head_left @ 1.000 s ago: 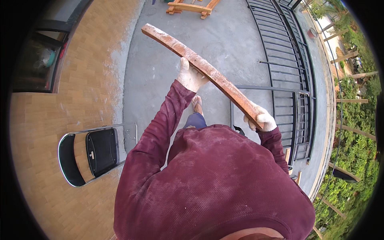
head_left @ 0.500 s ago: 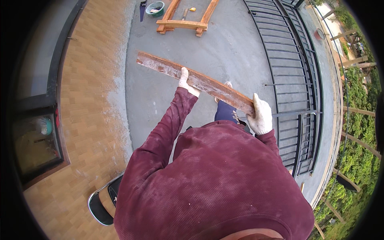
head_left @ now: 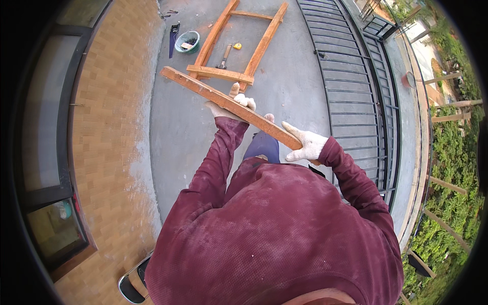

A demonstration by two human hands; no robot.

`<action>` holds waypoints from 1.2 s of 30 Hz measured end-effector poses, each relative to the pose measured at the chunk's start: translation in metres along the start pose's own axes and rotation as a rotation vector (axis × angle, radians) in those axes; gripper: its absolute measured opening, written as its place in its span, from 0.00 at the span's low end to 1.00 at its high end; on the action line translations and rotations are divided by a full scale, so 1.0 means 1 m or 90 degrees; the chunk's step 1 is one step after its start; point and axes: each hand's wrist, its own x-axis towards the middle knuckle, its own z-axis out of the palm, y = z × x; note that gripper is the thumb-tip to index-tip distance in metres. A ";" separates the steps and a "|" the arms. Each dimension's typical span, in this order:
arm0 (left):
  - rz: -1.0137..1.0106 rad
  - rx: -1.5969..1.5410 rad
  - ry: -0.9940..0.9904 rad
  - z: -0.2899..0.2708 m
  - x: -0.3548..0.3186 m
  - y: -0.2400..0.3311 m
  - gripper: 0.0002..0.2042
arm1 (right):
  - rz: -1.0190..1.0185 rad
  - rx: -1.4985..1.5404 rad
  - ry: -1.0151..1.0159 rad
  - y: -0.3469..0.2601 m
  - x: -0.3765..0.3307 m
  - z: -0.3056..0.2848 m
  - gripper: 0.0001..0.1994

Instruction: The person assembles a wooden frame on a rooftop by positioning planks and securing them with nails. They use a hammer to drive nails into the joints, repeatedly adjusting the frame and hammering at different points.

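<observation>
Both my hands wear white knitted gloves and hold one long wooden plank [head_left: 201, 90], which slants from the upper left down toward my right side. My left hand [head_left: 231, 105] supports it from below around its middle, with fingers curled up past the far edge. Close to the plank's near end, my right hand [head_left: 307, 146] is wrapped over it, thumb and fingers on opposite sides. Beyond the plank a wooden frame [head_left: 264, 46] of two long rails and crosspieces lies on the concrete. Inside the frame are a hammer [head_left: 224, 57] and a yellow tape measure [head_left: 237, 46].
Left of the frame sit a green basin [head_left: 187, 41] with small items and a handsaw [head_left: 174, 41]. Black metal railings [head_left: 356, 94] lie along the right. A tan tiled wall [head_left: 109, 112] borders the left, with a chair [head_left: 133, 284] at the lower left.
The plank has turned over its long axis, now showing a cleaner brown face instead of the whitish, stained one. My left fingers have shifted to its far side. More of the wooden frame shows.
</observation>
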 end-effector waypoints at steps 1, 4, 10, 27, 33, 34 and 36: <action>0.013 0.017 0.008 0.018 0.027 -0.005 0.55 | -0.012 -0.039 0.025 0.003 0.017 -0.022 0.56; -0.087 -0.325 0.019 0.012 0.136 0.009 0.37 | -0.116 -0.204 0.199 0.000 0.063 -0.081 0.51; 0.019 0.098 0.222 0.105 0.272 -0.030 0.24 | -0.110 -0.452 0.381 0.018 0.141 -0.240 0.42; -0.108 1.236 -0.185 0.217 0.645 0.018 0.37 | -0.085 -0.496 0.188 0.098 0.396 -0.640 0.33; -0.038 1.769 -0.162 0.266 0.772 0.054 0.59 | -0.274 -0.584 -0.048 0.028 0.551 -0.814 0.36; -0.059 1.761 -0.043 0.275 0.782 0.058 0.57 | -0.325 -0.611 -0.051 0.014 0.572 -0.835 0.35; 0.042 1.769 0.069 0.277 0.796 0.070 0.51 | -0.441 -0.658 -0.067 -0.011 0.615 -0.868 0.34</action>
